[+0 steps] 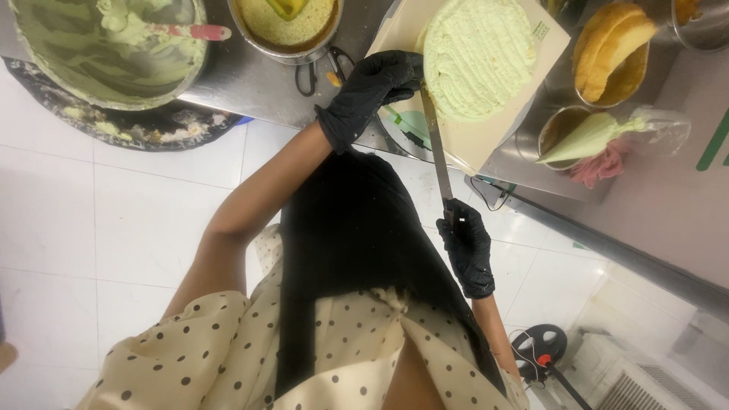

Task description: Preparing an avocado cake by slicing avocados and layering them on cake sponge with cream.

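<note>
Black-gloved right hand (466, 247) grips spatula (435, 144)

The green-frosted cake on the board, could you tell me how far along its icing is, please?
Done: the cake top is covered in ridged green cream. In hand: the right hand holds a long spatula against its side, and the left hand steadies the board. Left: the ridges look unsmoothed; cream remains in the bowl.

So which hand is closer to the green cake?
The left hand. It rests right at the edge of the green-frosted cake. The right hand is farther back, holding the handle of the long knife.
</note>
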